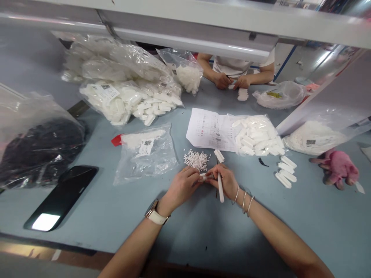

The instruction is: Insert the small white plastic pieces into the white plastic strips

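My left hand [184,185] is closed, its fingertips pinching one end of a small white plastic piece [203,177] just above the table. Facing it, my right hand [225,179] has its fingertips at the other end of that piece. A white pen-shaped tool [221,189] is held between the right fingers, its thick end pointing toward me. A thin dark strip shows beside the tool; whether it is part of it I cannot tell. Right behind the hands lies a heap of tiny white parts [197,160]. One loose white block [219,155] rests beyond my right hand.
Several white blocks [286,170] lie to the right, near a pink glove [339,168]. A bag of white blocks [257,135] overlaps a printed sheet [208,129]. Leftward are a clear bag [150,154] and a black phone [62,197]. A co-worker's hands [232,82] work opposite.
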Demonstrator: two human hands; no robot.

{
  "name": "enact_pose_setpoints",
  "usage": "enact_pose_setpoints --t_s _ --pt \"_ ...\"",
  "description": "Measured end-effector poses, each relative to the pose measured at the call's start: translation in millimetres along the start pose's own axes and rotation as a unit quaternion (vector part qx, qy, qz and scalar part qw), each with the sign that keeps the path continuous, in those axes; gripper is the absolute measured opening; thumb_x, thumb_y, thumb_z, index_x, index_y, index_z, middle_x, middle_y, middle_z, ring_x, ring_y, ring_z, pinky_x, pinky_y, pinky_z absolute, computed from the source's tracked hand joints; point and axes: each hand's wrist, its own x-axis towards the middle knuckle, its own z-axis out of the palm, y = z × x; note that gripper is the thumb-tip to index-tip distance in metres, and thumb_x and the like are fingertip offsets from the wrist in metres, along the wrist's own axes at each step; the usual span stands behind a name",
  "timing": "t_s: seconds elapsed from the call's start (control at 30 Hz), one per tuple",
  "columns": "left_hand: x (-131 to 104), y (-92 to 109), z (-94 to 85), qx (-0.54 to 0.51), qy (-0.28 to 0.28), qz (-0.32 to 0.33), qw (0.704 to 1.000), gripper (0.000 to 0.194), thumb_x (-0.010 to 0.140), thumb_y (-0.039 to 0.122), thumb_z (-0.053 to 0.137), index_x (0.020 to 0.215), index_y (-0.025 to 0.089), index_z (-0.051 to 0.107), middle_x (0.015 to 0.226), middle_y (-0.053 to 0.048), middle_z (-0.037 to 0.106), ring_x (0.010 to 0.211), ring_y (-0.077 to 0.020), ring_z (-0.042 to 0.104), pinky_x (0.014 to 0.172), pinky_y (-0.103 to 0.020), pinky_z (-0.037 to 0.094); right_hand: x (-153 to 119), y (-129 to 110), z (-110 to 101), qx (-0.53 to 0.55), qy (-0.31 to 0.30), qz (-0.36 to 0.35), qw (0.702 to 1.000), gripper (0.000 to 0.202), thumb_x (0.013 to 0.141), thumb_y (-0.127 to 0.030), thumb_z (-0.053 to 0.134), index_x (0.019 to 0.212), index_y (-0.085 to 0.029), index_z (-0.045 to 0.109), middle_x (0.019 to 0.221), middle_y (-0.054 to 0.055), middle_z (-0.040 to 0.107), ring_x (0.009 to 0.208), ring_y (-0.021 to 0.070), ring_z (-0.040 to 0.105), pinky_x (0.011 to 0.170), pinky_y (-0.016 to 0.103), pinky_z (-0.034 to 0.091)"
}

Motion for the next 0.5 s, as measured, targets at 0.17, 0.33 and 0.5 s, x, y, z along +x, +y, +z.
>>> enact_pose_setpoints --t_s 0.17,0.33,0.5 --pt "0.2 3.1 -3.9 -0.006 0.012 0.04 0.999 0.019 0.092 0.019 0.047 0.079 0.018 0.061 0.084 -0.005 0.062 0.077 -0.0156 0.054 0.07 -0.028 0.047 1.2 1.5 -1.0 0.03 -0.017 0.024 0.999 0.03 0.071 -0.028 0.067 0.065 -0.023 0.038 0.089 0.005 0.068 0.093 0.0229 0.065 0.078 0.035 0.051" --pt "0.5 4.1 -5.4 -0.032 0.035 0.052 0.998 0.016 0.091 0.017 0.049 0.081 0.018 0.061 0.086 -0.005 0.062 0.079 -0.015 0.055 0.071 -0.028 0.047 2.3 1.1 -3.3 0.076 -0.052 0.071 0.993 0.034 0.069 -0.035 0.069 0.065 -0.023 0.037 0.087 0.004 0.071 0.084 0.0217 0.068 0.074 0.035 0.053" --pt "2.0 3.6 -5.3 -0.055 0.06 0.032 0.996 0.01 0.088 0.018 0.054 0.08 0.018 0.06 0.084 -0.004 0.064 0.076 -0.0143 0.056 0.067 -0.027 0.047 2.1 1.8 -3.8 0.116 -0.052 0.083 0.989 0.04 0.068 -0.042 0.071 0.065 -0.023 0.035 0.09 0.007 0.072 0.084 0.0214 0.068 0.073 0.034 0.053"
